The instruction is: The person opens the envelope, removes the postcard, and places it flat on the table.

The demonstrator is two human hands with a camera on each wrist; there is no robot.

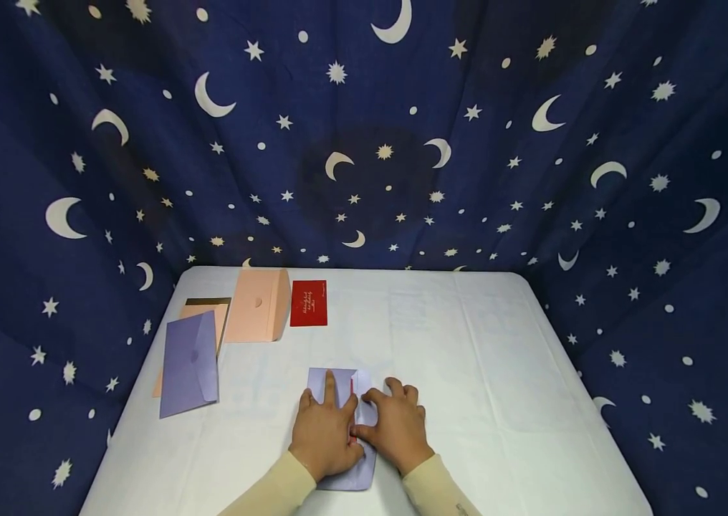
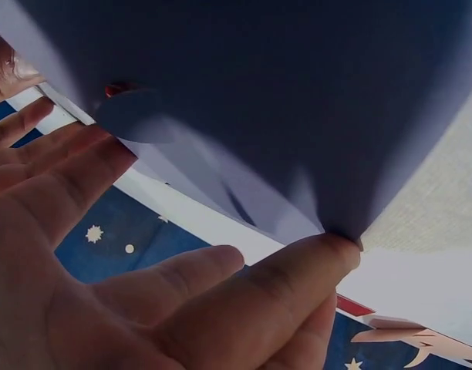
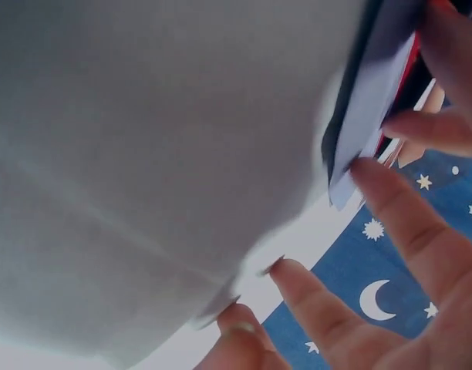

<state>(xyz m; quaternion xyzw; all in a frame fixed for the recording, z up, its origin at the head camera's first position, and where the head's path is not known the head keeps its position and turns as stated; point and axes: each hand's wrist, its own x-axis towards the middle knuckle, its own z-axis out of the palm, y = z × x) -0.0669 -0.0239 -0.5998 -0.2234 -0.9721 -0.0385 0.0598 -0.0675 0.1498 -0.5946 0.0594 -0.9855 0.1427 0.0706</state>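
Note:
A lilac envelope (image 1: 349, 481) lies upright on the table in front of me, its flap side spread to the right. A thin strip of red card (image 1: 352, 388) shows along its opening. My left hand (image 1: 324, 436) rests on the envelope with fingers spread, the index finger extended toward the far edge. On the right, my right hand (image 1: 400, 428) touches the flap, its thumb at the red strip and its index finger on the lilac paper. Its other fingers spread over the tabletop. The left wrist view shows the shaded envelope (image 2: 259, 100) filling much of the frame.
Another lilac envelope (image 1: 188, 365) lies at the left over peach envelopes (image 1: 222, 319). A peach envelope (image 1: 249, 308) with its flap raised stands beside them. Right of it lies a red card (image 1: 309, 303) with gold writing. A starry blue curtain (image 1: 364, 100) surrounds the white table (image 1: 499, 358).

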